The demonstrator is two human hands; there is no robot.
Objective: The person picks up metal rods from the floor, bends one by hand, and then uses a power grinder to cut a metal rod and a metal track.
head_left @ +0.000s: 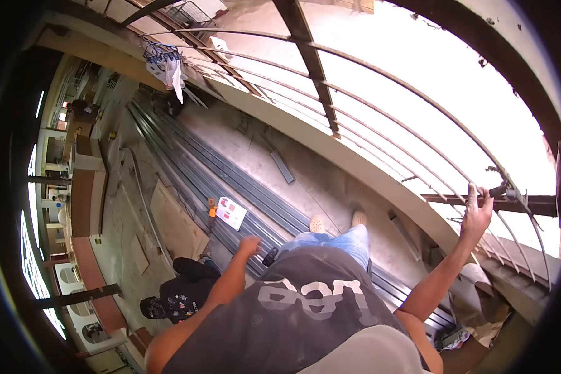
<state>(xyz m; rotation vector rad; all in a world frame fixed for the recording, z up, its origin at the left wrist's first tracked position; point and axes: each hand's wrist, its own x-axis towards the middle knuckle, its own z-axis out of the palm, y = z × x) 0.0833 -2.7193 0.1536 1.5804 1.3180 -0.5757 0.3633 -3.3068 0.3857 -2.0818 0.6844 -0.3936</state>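
On the right, my right hand (474,209) is raised to the window, its fingers closed on a dark metal bar (449,199) beside a small latch (503,187). Curved grille rods (411,128) run past it. My left hand (250,245) hangs at my side with its fingers curled; nothing shows in it. Below that hand lie long grey metal channels (199,149) on the floor. A white printed sheet (231,214) rests on them, next to an orange object (212,207) whose kind I cannot make out.
A person in dark clothing (181,290) is low down at my left. Flat board (176,218) and a curved strip (144,202) lie on the floor. Short metal pieces (282,167) lie near the wall. A hanger with cloths (165,65) hangs by the window. Brown paper (480,311) sits behind my right arm.
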